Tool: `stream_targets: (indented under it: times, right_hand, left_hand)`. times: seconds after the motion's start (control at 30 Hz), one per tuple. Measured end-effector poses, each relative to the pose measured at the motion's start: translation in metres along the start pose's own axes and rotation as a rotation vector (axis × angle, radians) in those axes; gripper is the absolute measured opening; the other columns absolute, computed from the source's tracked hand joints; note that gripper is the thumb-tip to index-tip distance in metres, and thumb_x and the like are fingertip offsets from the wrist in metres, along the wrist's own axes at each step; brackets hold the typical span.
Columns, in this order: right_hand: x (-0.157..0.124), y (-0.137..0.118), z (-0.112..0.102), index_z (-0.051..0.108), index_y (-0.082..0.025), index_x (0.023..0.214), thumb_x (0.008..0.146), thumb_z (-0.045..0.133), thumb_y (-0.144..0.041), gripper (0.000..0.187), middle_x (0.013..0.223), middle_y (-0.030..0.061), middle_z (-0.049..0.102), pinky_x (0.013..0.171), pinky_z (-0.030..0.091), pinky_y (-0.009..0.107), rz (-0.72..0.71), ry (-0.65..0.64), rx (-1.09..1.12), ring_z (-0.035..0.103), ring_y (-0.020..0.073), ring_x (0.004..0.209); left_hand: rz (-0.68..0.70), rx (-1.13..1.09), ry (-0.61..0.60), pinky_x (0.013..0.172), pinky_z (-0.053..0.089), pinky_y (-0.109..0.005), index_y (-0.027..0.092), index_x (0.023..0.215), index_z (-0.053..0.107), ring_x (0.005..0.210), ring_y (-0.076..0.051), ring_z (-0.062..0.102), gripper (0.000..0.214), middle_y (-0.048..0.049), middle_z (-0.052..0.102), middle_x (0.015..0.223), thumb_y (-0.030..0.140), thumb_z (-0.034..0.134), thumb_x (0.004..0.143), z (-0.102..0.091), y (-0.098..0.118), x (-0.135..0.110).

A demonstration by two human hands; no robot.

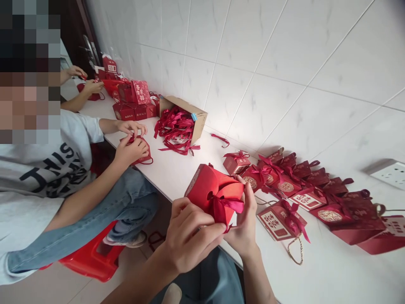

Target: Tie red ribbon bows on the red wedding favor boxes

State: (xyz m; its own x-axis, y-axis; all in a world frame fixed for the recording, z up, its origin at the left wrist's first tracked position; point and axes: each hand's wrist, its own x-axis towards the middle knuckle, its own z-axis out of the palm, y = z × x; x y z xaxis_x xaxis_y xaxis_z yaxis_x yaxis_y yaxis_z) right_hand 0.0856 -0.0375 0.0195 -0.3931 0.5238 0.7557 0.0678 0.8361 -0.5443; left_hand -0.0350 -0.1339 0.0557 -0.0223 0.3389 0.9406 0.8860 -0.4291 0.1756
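A red gift box [201, 181] with curved overlapping flaps is held up over the table's front edge. A dark pink ribbon [232, 204] runs through its top. My left hand [191, 234] is closed, its fingertips pinching the ribbon at the near side of the box. Around the right side of the box, my right hand [245, 223] grips it, with fingers up along the flaps. The right thumb is partly hidden near the ribbon's end. To the right, a finished-looking red box with a bow [275, 223] and a cord handle lies on the table.
Several red boxes with bows [329, 215] line the wall at right. A cardboard box [199, 126] spills ribbons [175, 126] at the back. One loose ribbon [220, 139] lies beside it. At left a co-worker's hands [134, 145] hold a red item; a red stool [95, 257] stands below.
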Motion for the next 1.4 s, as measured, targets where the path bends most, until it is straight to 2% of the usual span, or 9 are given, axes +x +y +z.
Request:
stream_targets:
  times: [0.17,0.43,0.67,0.9,1.1,1.3,1.4]
  right_hand:
    - [-0.005,-0.010,-0.008,0.012,-0.027,0.147,0.072,0.071,-0.048,0.097,0.146,0.0143,0.030,0.105,0.035,0.056,-0.051,0.033,-0.027,0.031,0.0335,0.134]
    - [-0.013,-0.027,-0.021,0.013,-0.027,0.148,0.073,0.072,-0.043,0.097,0.146,0.0120,0.032,0.102,0.041,0.051,-0.088,0.060,-0.075,0.037,0.0332,0.131]
    - [-0.023,-0.033,-0.033,0.012,-0.026,0.148,0.070,0.074,-0.044,0.100,0.146,0.0132,0.032,0.104,0.037,0.056,-0.071,0.088,-0.129,0.035,0.0348,0.132]
    - [-0.026,-0.032,-0.038,0.012,-0.026,0.148,0.070,0.073,-0.046,0.101,0.146,0.0127,0.032,0.104,0.037,0.056,-0.046,0.085,-0.182,0.035,0.0354,0.132]
    - [-0.022,-0.024,-0.036,0.013,-0.026,0.148,0.072,0.072,-0.046,0.097,0.147,0.0119,0.031,0.105,0.036,0.053,-0.068,0.078,-0.089,0.033,0.0331,0.134]
    - [-0.020,-0.022,-0.034,0.012,-0.026,0.148,0.071,0.073,-0.042,0.099,0.148,0.0124,0.029,0.106,0.032,0.059,-0.055,0.065,-0.091,0.026,0.0353,0.137]
    - [-0.019,-0.022,-0.034,0.013,-0.026,0.148,0.071,0.073,-0.039,0.098,0.149,0.0123,0.028,0.106,0.032,0.058,-0.054,0.064,-0.062,0.024,0.0349,0.138]
  left_hand:
    - [0.021,-0.008,-0.015,0.068,0.039,-0.030,0.017,0.083,0.062,0.057,-0.008,0.054,0.011,0.0041,0.059,0.065,0.008,0.063,0.077,-0.009,0.010,0.001]
    - [0.019,-0.049,-0.004,0.070,0.041,-0.030,0.018,0.084,0.061,0.056,-0.007,0.056,0.009,0.0043,0.060,0.066,0.010,0.062,0.079,-0.017,0.027,0.000]
    - [0.034,-0.080,-0.021,0.069,0.042,-0.029,0.019,0.085,0.059,0.054,-0.006,0.056,0.011,0.0059,0.060,0.064,0.011,0.061,0.079,-0.017,0.040,0.001]
    - [0.048,-0.111,-0.047,0.067,0.043,-0.028,0.019,0.086,0.058,0.055,-0.006,0.058,0.011,0.0057,0.061,0.064,0.011,0.062,0.079,-0.013,0.038,0.002]
    - [0.035,-0.136,-0.019,0.067,0.042,-0.028,0.017,0.085,0.059,0.055,-0.006,0.057,0.009,0.0048,0.061,0.064,0.010,0.062,0.079,-0.011,0.036,0.006]
    - [-0.002,-0.095,-0.041,0.067,0.044,-0.031,0.025,0.091,0.060,0.055,-0.009,0.059,0.013,0.0067,0.061,0.062,0.016,0.061,0.080,-0.011,0.033,0.000]
    - [0.011,-0.088,-0.068,0.067,0.045,-0.034,0.024,0.091,0.061,0.056,-0.011,0.059,0.014,0.0054,0.062,0.061,0.017,0.061,0.080,-0.012,0.032,-0.004]
